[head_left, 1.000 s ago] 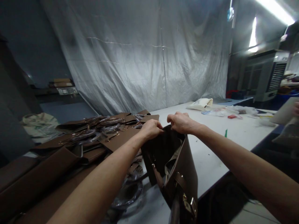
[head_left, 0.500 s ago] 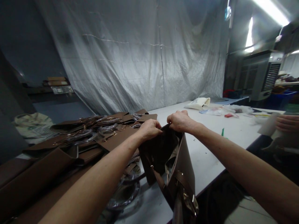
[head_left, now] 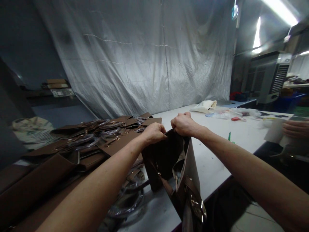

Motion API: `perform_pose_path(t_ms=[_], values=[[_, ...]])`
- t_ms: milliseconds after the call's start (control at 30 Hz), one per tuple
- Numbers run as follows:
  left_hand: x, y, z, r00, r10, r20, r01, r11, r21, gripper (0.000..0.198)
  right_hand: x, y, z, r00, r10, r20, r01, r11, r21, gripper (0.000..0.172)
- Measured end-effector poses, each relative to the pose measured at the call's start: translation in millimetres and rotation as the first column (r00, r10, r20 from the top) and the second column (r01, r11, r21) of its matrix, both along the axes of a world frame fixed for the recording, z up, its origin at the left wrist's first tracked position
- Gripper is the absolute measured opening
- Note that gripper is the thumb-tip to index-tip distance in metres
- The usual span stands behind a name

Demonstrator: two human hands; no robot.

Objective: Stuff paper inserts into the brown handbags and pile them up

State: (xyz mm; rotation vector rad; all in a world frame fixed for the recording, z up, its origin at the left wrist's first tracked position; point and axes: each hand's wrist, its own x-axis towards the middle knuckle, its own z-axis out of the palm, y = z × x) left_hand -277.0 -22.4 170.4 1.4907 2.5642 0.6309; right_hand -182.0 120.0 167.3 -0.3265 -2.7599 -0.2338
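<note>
A brown handbag (head_left: 193,164) hangs tilted over the near edge of the white table, its mouth facing me. My left hand (head_left: 154,132) pinches the far rim of the bag at its left. Close beside it, my right hand (head_left: 183,124) grips the same rim in a closed fist. Gold-coloured buckles and a strap show on the bag's right side, low down. The inside is dark, with a pale lining or paper partly visible. To the left lies a pile of similar brown bags (head_left: 125,143), several with plastic-wrapped handles.
On the white table (head_left: 212,148) are green snips (head_left: 229,136), clear plastic bags (head_left: 227,112), a small red item (head_left: 235,119) and a cream cloth bag (head_left: 204,106). Another person's hand (head_left: 295,128) is at the right edge. A silver curtain (head_left: 145,64) hangs behind.
Both hands keep their hold on the bag's rim. The right hand and the rim have risen very slightly, and the view has shifted a little.
</note>
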Motion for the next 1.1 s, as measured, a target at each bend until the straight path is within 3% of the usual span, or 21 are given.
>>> perform_pose_path(t_ms=[133,233,300,367,500,600,667,800,867,1000,1100], values=[[-1,-1,4.2,0.998,0.006,0.056,-0.005,1.0,-0.012,0.016,-5,-2,-1.7,0.988,0.151,-0.021,-0.148,0.983,0.105,0.014],[-5,5,2.4,0.996,-0.018,0.084,0.015,0.999,0.04,0.018,-10,-6,-0.5,0.975,0.221,-0.02,-0.219,0.972,0.09,0.012],[-8,9,-0.3,0.998,-0.024,0.056,0.02,0.997,0.069,0.02,-12,-7,1.1,0.972,0.234,-0.033,-0.234,0.972,0.004,0.013],[-10,12,-2.5,1.0,0.023,-0.021,-0.022,0.997,0.068,0.021,-10,-3,1.7,0.969,0.222,-0.104,-0.238,0.954,-0.18,0.015],[-10,9,-4.2,0.976,0.124,-0.178,-0.118,0.992,0.043,0.02,12,9,-4.0,0.907,0.097,-0.409,-0.326,0.778,-0.537,0.028],[-10,6,-4.4,0.955,0.164,-0.249,-0.163,0.986,0.027,0.02,46,-7,-14.5,0.835,-0.005,-0.551,-0.396,0.689,-0.607,0.032],[-12,5,-4.6,0.937,0.218,-0.274,-0.218,0.976,0.032,0.022,76,-35,-24.3,0.807,0.014,-0.591,-0.458,0.647,-0.61,0.042],[-20,5,-5.1,0.901,0.344,-0.265,-0.344,0.938,0.046,0.027,123,-101,-49.6,0.788,0.185,-0.588,-0.534,0.681,-0.501,0.072],[-23,3,-5.1,0.886,0.386,-0.258,-0.386,0.921,0.053,0.028,131,-118,-63.6,0.797,0.259,-0.546,-0.535,0.722,-0.439,0.091],[-23,-5,-5.5,0.9,0.346,-0.264,-0.36,0.933,-0.006,0.023,128,-102,-81.6,0.854,0.164,-0.494,-0.404,0.808,-0.429,0.086],[-21,-14,-7.8,0.895,0.298,-0.332,-0.3,0.953,0.044,0.03,125,-67,-80.6,0.916,-0.008,-0.401,-0.235,0.799,-0.554,0.082]])
